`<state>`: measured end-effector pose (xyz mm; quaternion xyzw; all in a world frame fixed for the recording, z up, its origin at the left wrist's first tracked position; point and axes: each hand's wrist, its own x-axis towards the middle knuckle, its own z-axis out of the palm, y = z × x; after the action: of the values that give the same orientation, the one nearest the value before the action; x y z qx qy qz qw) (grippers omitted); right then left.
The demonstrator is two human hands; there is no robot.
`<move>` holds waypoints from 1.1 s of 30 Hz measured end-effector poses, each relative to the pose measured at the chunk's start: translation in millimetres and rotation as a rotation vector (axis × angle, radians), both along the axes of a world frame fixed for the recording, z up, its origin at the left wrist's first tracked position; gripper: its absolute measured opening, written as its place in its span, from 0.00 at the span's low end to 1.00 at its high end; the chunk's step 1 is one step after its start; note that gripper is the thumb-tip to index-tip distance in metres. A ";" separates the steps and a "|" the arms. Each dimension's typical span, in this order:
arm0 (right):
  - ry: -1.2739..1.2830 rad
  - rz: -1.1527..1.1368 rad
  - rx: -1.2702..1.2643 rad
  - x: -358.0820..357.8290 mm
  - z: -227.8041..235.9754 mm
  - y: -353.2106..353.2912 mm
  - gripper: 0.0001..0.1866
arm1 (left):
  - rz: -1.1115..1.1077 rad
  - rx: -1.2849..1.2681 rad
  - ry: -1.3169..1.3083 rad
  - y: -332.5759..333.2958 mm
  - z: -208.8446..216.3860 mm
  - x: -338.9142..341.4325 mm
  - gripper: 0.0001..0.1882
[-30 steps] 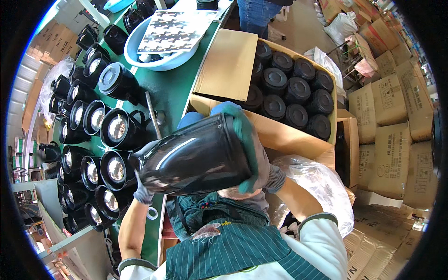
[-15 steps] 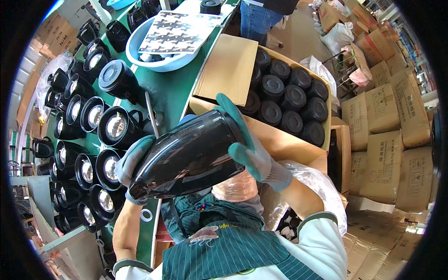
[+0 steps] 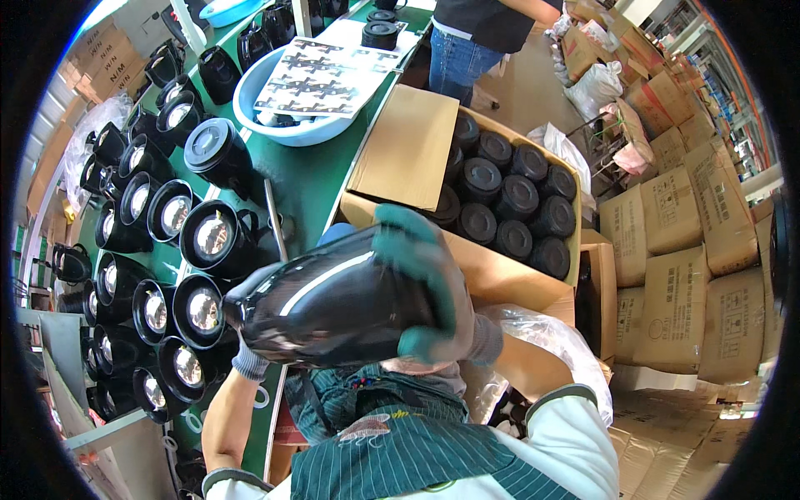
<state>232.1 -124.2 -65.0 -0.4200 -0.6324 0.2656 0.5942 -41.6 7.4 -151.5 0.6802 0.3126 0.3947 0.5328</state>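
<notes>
A glossy black thermos jug [image 3: 333,312] lies tilted on its side between my gloved hands, above my lap. My left hand [image 3: 248,289] grips its narrow end, with most of the fingers hidden behind it. Around the wide end, my right hand [image 3: 442,287] is closed, thumb below and fingers above, somewhat blurred by motion. On the green table to the left stand several black jugs [image 3: 210,235], many with shiny silver insides showing. One jug with a grey-black round end [image 3: 215,146] stands just beyond them. Beside it a metal rod [image 3: 275,221] sticks up.
An open carton [image 3: 560,292] at the right holds several black cylinders with round tops. A light-blue basin [image 3: 325,133] with a printed sheet [image 3: 312,79] across it sits on the table. Another person [image 3: 462,58] stands beyond. Stacked cartons [image 3: 675,308] line the right.
The jug has turned, its narrow end rising and its wide end dropping slightly. My right hand has shifted from lightly touching the wide end to wrapping round it. My left hand keeps its hold.
</notes>
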 end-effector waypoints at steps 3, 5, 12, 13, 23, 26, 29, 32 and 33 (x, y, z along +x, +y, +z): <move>0.239 0.004 -0.289 18.7 -41.7 9.6 0.33 | 0.044 0.944 0.321 5.4 89.2 24.9 0.19; 0.232 0.043 -0.388 31.6 -73.3 9.1 0.28 | -0.120 1.139 0.396 16.3 100.4 24.3 0.18; -0.358 0.002 0.246 40.9 -44.4 20.0 0.60 | -0.026 -0.516 -0.152 24.4 -60.4 -39.8 0.26; -0.246 0.013 0.202 35.0 -45.4 21.8 0.58 | -0.071 -0.577 -0.166 23.1 -67.9 -36.1 0.27; 0.404 0.079 -0.405 27.4 -71.9 1.3 0.42 | -0.082 0.740 0.382 31.1 76.1 30.5 0.20; 0.097 0.100 -0.115 24.4 -51.4 8.2 0.45 | -0.112 -0.378 -0.078 33.8 -27.8 -33.4 0.25; 0.167 0.072 -0.119 11.0 -58.8 8.4 0.47 | -0.155 -0.725 -0.160 26.7 -94.1 -61.7 0.29; 0.489 -0.022 -0.404 -4.3 -74.3 -9.0 0.50 | -0.027 0.204 0.180 25.0 1.1 -20.6 0.28; 0.534 -0.034 -0.505 -4.0 -87.0 -13.3 0.51 | -0.041 0.600 0.317 26.6 38.4 -8.4 0.28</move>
<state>228.1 -137.5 -151.9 -0.4799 -0.3625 0.5037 0.6202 -50.0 34.0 -113.1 0.8657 0.2480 0.3477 0.2613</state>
